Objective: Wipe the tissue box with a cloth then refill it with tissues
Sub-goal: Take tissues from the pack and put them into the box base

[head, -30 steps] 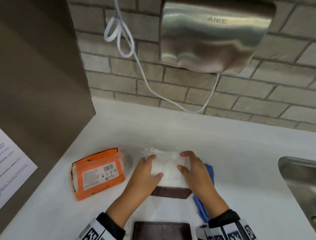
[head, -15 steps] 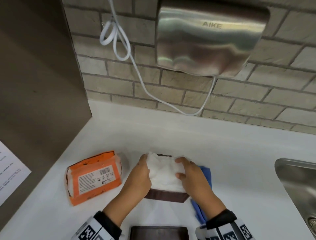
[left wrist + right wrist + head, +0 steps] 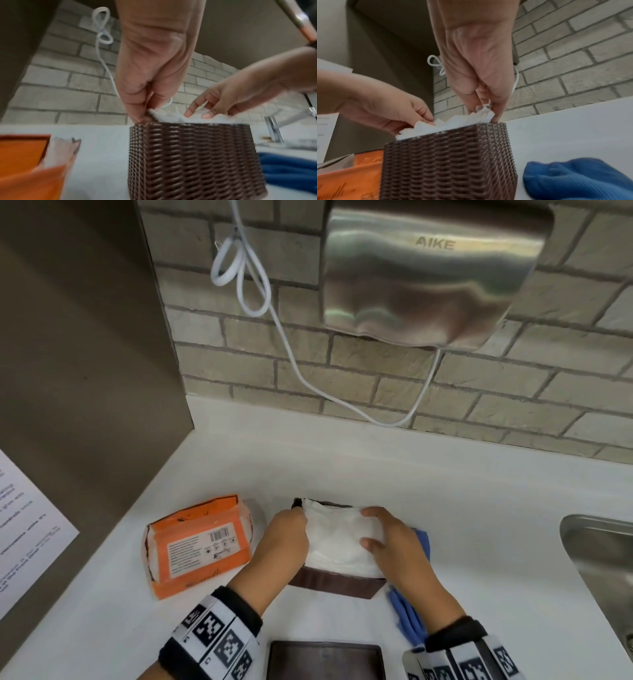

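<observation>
Black sleeve cuffs [image 3: 241, 606], white wristbands [image 3: 210, 637] with black square-code markers

tissues [image 3: 337, 537] in basket [image 3: 337, 583], packet [image 3: 198, 546] left, cloth [image 3: 409, 616] right

This is a washroom, a shared one in a workplace or public building rather than a home. A steel hand dryer [image 3: 435, 275] marked AIKE hangs on the pale brick wall [image 3: 342, 378], with its white cord [image 3: 274, 313] looped beside it. Below it runs a white worktop [image 3: 445, 508] with a steel sink [image 3: 603, 570] set in on the right. A printed notice [image 3: 24, 535] is stuck to the brown side panel [image 3: 85, 371]. A brown woven basket [image 3: 335, 580] of white paper towels [image 3: 339, 535] stands near an orange pack [image 3: 198, 546].
</observation>
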`<state>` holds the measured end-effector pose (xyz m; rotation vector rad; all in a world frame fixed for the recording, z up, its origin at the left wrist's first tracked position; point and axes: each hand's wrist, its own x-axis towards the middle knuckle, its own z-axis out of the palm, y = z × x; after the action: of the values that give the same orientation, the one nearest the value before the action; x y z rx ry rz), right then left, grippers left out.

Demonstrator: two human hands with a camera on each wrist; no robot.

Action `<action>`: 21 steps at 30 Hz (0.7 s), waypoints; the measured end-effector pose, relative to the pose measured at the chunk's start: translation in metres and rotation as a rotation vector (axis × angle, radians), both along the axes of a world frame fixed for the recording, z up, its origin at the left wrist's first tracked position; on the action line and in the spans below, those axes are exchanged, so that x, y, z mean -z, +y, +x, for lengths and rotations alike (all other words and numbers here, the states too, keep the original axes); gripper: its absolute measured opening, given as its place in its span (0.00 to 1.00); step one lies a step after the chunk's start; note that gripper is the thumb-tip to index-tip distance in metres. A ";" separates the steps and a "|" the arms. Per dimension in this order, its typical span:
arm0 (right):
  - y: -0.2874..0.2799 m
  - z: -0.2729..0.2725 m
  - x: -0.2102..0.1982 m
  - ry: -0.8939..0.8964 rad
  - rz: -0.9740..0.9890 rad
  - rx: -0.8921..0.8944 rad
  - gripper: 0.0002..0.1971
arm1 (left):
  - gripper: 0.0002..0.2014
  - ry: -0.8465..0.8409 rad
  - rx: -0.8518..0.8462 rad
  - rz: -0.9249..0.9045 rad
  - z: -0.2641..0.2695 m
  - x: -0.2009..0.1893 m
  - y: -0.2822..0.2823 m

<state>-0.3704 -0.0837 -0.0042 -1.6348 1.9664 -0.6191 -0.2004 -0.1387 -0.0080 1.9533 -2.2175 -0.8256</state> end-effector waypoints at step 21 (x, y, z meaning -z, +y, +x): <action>0.000 0.018 0.010 0.392 0.070 -0.102 0.19 | 0.08 0.178 0.082 -0.584 0.030 0.009 -0.001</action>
<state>-0.3529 -0.0838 -0.0139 -1.9099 2.1243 -0.1962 -0.1709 -0.1396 -0.0168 1.4633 -2.1235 -0.2845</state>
